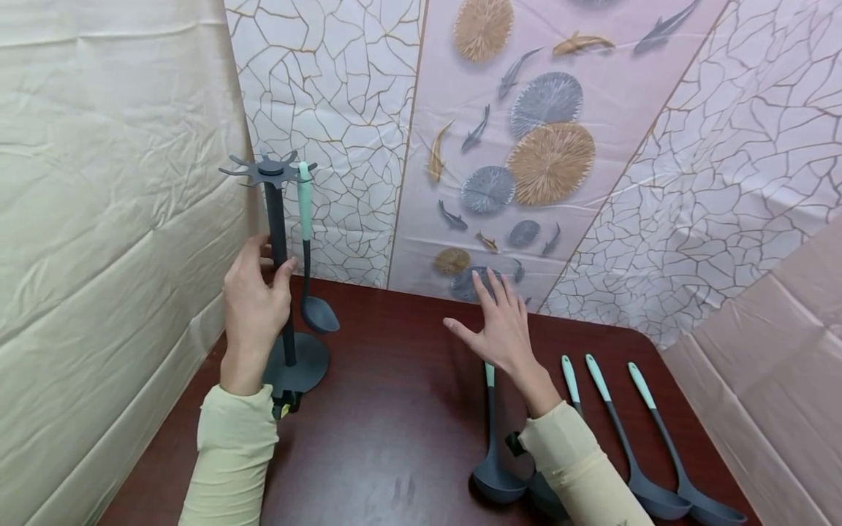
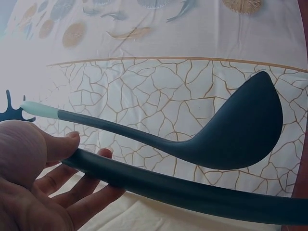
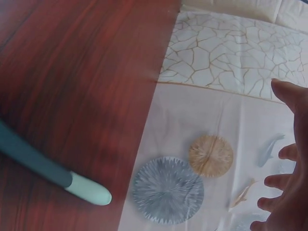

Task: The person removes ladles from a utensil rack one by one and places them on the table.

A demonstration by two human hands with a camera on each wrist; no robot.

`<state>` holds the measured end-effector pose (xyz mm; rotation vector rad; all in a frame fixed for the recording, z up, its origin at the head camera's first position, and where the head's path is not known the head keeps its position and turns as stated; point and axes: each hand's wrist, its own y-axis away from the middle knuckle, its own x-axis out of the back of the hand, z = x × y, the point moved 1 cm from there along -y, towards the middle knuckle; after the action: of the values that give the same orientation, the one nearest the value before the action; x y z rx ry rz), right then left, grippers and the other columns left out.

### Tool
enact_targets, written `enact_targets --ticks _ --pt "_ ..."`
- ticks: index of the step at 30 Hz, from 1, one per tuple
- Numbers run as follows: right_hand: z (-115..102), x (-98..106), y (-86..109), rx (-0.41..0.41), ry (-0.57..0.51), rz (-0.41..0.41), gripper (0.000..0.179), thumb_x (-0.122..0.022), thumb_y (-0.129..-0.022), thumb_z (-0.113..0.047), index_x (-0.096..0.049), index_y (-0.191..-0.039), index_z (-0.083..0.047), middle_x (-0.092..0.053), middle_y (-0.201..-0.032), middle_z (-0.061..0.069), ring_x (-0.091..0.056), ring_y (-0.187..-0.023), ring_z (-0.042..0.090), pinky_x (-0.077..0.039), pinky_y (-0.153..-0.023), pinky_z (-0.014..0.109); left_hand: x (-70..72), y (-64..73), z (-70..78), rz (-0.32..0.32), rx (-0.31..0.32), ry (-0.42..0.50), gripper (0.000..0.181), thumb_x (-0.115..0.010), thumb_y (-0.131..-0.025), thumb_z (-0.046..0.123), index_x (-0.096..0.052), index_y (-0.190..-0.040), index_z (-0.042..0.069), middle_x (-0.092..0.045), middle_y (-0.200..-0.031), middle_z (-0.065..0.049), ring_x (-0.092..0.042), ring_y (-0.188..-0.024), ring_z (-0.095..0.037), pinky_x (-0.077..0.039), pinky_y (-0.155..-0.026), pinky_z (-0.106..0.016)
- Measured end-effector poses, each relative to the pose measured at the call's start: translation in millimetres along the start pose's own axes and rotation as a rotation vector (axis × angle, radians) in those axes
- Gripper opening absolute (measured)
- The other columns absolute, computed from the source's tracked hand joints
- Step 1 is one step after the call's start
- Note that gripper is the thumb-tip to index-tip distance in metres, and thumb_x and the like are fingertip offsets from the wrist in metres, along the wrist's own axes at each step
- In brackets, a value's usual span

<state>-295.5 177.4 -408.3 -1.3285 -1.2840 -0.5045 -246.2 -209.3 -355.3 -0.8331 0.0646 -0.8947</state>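
Note:
My left hand (image 1: 255,299) grips the dark upright post (image 1: 277,226) of a utensil stand, with its round base (image 1: 309,361) on the table and curved hooks at the top. From one hook hangs a dark ladle (image 1: 320,314) with a mint-green handle, right beside the post. In the left wrist view, thumb and fingers (image 2: 91,192) lie around the post below this ladle (image 2: 236,130). My right hand (image 1: 503,329), fingers spread and holding nothing, is over the handle end of another ladle (image 1: 498,478). That ladle's mint handle tip (image 3: 91,190) shows in the right wrist view.
More mint-handled utensils lie on the right of the dark red table (image 1: 381,409): two ladles (image 1: 658,500) (image 1: 713,511) and one partly hidden by the right forearm (image 1: 571,376). Patterned cloth walls (image 1: 329,88) stand behind and at both sides.

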Motion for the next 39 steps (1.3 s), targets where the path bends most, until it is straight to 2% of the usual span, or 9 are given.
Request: enact_targets --ticks 7,11,19,27,34,39 --pt "-8.0 6.1 -6.9 -0.007 -0.043 0.01 0.102 -0.069 -0.091 -0.069 -0.021 -0.171 -0.029 -0.022 -0.175 0.01 -0.012 -0.162 0.035 -0.017 -0.12 0.075 -2.7 0.3 -0.5 -0.007 0.011 0.02 0.04 -0.073 -0.1 0.008 -0.061 -0.137 0.0 -0.067 -0.119 -0.02 -0.073 -0.101 -0.037 -0.06 -0.083 -0.053" --pt "-15.7 12.3 -12.9 0.007 -0.071 0.027 0.1 -0.07 -0.092 -0.068 -0.023 -0.17 -0.029 -0.027 -0.173 0.013 -0.019 -0.16 0.037 -0.021 -0.119 0.075 -4.6 0.1 -0.1 0.004 0.012 0.032 0.041 -0.072 -0.101 0.007 -0.06 -0.139 -0.001 -0.067 -0.12 -0.022 -0.073 -0.101 -0.037 -0.061 -0.084 -0.055" --pt "-32.8 21.4 -20.6 0.018 -0.146 0.056 0.097 -0.072 -0.091 -0.064 -0.027 -0.17 -0.029 -0.03 -0.172 0.007 -0.027 -0.157 0.037 -0.026 -0.118 0.072 -8.9 0.0 2.2 0.015 -0.007 0.057 0.039 -0.069 -0.103 0.006 -0.06 -0.14 -0.001 -0.068 -0.12 -0.021 -0.074 -0.102 -0.036 -0.061 -0.085 -0.055" --pt "-50.4 24.5 -21.7 0.007 -0.223 0.044 0.094 -0.067 -0.092 -0.071 -0.026 -0.169 -0.035 -0.031 -0.172 0.003 -0.028 -0.157 0.033 -0.029 -0.113 0.076 -12.6 0.3 1.2 0.022 -0.017 0.077 0.038 -0.068 -0.103 0.004 -0.062 -0.14 0.001 -0.068 -0.12 -0.018 -0.074 -0.102 -0.035 -0.06 -0.084 -0.053" --pt "-65.1 25.5 -24.0 0.022 -0.243 0.047 0.091 -0.066 -0.093 -0.07 -0.029 -0.168 -0.034 -0.033 -0.171 -0.001 -0.03 -0.156 0.031 -0.03 -0.114 0.074 -15.9 -0.4 1.4 -0.008 -0.058 0.071 0.037 -0.068 -0.103 0.006 -0.063 -0.139 0.002 -0.068 -0.121 -0.019 -0.072 -0.103 -0.037 -0.059 -0.084 -0.052" --pt "-75.1 26.2 -26.8 0.046 -0.251 0.032 0.091 -0.065 -0.094 -0.069 -0.031 -0.168 -0.032 -0.034 -0.171 0.001 -0.031 -0.156 0.03 -0.03 -0.115 0.073 -16.5 2.1 0.4 -0.039 -0.041 0.075 0.038 -0.066 -0.105 0.009 -0.062 -0.142 0.005 -0.068 -0.121 -0.017 -0.072 -0.104 -0.034 -0.059 -0.085 -0.051"
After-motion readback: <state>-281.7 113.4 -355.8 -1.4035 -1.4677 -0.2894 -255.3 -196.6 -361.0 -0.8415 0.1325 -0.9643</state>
